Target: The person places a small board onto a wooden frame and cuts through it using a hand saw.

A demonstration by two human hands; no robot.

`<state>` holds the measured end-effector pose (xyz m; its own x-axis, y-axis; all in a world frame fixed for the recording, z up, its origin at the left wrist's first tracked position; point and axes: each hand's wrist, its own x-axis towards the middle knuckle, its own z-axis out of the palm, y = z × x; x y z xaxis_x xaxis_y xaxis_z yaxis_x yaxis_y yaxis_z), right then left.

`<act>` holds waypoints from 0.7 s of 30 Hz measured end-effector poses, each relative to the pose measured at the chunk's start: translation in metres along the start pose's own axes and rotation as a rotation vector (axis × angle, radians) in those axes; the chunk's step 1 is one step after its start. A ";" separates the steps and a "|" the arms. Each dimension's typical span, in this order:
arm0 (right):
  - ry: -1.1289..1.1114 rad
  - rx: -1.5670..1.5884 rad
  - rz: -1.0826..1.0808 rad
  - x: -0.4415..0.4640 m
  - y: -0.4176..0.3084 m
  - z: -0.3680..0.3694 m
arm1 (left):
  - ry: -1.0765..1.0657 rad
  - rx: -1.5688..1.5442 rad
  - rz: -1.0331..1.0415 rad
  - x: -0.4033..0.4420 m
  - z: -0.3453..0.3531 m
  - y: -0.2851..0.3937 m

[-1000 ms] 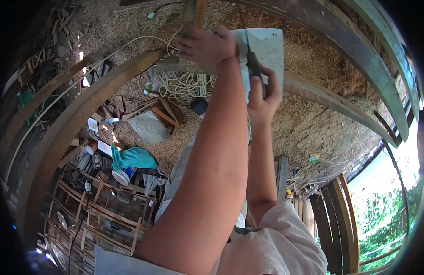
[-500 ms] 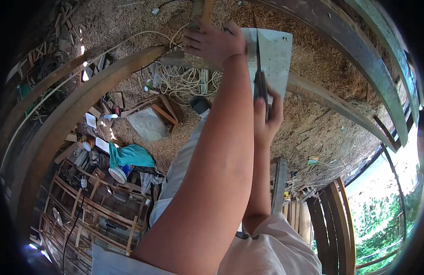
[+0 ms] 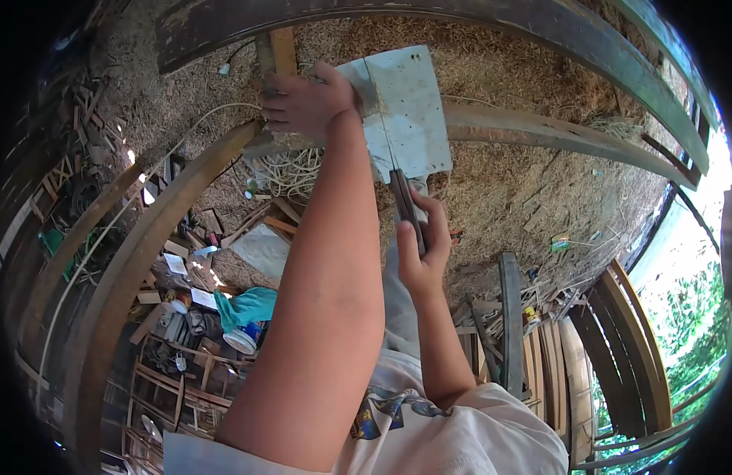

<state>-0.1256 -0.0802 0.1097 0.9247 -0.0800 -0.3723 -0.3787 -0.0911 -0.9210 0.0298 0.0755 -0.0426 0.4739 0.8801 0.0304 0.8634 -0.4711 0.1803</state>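
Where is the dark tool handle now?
In the head view, the dark handle is in the right hand, just below the pale panel, right of the left forearm.

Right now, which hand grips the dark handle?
The right hand, closed around the handle; the left hand is spread at the edge of the board.

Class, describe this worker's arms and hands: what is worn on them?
The left hand and right hand wear no gloves. No watch or bracelet shows. Short, loose, pale sleeves leave both forearms bare.
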 end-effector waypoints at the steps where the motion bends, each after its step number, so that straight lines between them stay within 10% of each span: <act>1: -0.014 0.005 0.043 -0.001 -0.009 -0.003 | -0.007 -0.002 0.003 -0.001 0.001 -0.002; 21: 0.000 -0.032 0.216 0.042 -0.003 0.028 | -0.059 -0.005 -0.052 -0.001 -0.009 0.007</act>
<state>-0.0841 -0.0556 0.0939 0.8217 -0.1013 -0.5608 -0.5694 -0.1032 -0.8156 0.0333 0.0718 -0.0330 0.4376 0.8984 -0.0376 0.8865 -0.4241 0.1850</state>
